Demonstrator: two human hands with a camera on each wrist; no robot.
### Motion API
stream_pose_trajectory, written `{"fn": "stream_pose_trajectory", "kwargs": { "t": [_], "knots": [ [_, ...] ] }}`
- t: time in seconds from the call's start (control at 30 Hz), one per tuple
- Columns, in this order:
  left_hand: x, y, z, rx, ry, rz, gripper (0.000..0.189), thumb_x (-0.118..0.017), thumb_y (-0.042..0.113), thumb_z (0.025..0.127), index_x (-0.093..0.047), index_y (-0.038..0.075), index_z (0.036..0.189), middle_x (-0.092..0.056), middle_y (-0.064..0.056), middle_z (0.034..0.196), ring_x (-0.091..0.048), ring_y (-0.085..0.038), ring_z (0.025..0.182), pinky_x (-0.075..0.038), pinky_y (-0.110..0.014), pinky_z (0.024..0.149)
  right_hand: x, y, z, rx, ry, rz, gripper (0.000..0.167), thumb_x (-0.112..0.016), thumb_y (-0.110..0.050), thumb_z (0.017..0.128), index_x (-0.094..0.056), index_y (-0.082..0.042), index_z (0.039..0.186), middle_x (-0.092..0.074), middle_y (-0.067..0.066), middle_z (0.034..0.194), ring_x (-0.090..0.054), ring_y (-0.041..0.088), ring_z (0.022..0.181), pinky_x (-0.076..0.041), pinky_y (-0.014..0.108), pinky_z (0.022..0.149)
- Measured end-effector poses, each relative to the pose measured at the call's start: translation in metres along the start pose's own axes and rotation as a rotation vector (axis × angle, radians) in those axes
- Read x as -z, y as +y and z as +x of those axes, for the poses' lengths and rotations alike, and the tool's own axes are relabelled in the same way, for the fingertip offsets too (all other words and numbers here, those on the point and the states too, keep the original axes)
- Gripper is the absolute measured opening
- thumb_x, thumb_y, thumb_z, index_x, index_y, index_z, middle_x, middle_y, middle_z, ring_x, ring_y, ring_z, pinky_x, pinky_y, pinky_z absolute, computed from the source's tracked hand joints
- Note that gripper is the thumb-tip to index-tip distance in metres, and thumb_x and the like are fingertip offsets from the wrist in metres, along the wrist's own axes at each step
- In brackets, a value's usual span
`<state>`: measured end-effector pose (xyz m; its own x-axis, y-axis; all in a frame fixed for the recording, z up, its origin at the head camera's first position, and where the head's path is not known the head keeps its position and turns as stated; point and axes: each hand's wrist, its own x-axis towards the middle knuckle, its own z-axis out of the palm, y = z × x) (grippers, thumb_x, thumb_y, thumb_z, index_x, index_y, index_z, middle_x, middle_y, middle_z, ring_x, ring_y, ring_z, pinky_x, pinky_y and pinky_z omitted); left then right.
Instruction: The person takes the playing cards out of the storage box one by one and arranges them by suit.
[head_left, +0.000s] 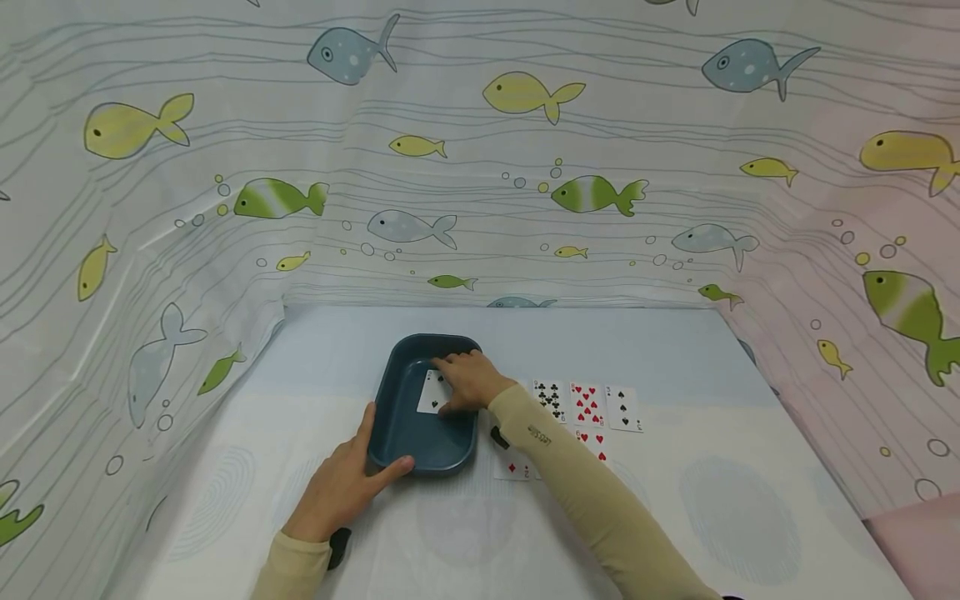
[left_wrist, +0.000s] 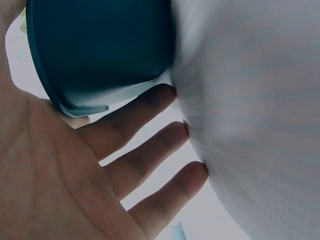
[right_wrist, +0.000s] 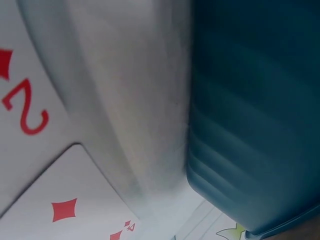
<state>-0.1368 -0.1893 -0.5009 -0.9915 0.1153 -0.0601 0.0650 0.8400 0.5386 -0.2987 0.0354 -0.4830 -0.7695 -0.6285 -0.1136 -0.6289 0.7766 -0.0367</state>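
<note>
A dark blue tray with rounded corners stands on the table, left of the middle. My left hand spans its near left corner, thumb at the near rim and index finger along the left side. In the left wrist view, straight fingers of that hand rest their tips on the table beside the tray wall. Inside the tray, my right hand pinches a playing card with black pips, covering its right part. The right wrist view shows the tray's outer wall but not the fingers.
Right of the tray, face-up cards lie in rows: a clubs card, a hearts card and a three of spades at the back. A two of diamonds lies nearer, partly under my right forearm. A fish-patterned sheet walls the table.
</note>
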Motion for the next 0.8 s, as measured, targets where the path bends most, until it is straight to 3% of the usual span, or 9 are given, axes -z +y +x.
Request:
{"fn": "stream_pose_trajectory", "kwargs": {
  "t": [0.47, 0.8],
  "knots": [
    [0.000, 0.000, 0.000, -0.006, 0.003, -0.001, 0.110, -0.056, 0.075, 0.089, -0.002, 0.016, 0.165, -0.038, -0.029, 0.155, -0.046, -0.049, 0.134, -0.041, -0.066, 0.101, -0.001, 0.001, -0.003, 0.017, 0.014, 0.002, 0.096, -0.077, -0.062, 0.082, -0.040, -0.015, 0.156, -0.052, 0.005, 0.148, -0.049, 0.022, 0.135, -0.036, 0.037, 0.111],
    [0.002, 0.002, -0.001, -0.004, -0.003, -0.002, 0.110, -0.056, 0.074, 0.090, -0.003, 0.015, 0.165, -0.037, -0.030, 0.155, -0.046, -0.049, 0.135, -0.040, -0.066, 0.102, -0.009, 0.009, -0.004, 0.097, 0.128, 0.087, 0.095, -0.076, -0.063, 0.080, -0.042, -0.017, 0.156, -0.051, 0.004, 0.144, -0.049, 0.020, 0.130, -0.036, 0.037, 0.113]
  ]
}}
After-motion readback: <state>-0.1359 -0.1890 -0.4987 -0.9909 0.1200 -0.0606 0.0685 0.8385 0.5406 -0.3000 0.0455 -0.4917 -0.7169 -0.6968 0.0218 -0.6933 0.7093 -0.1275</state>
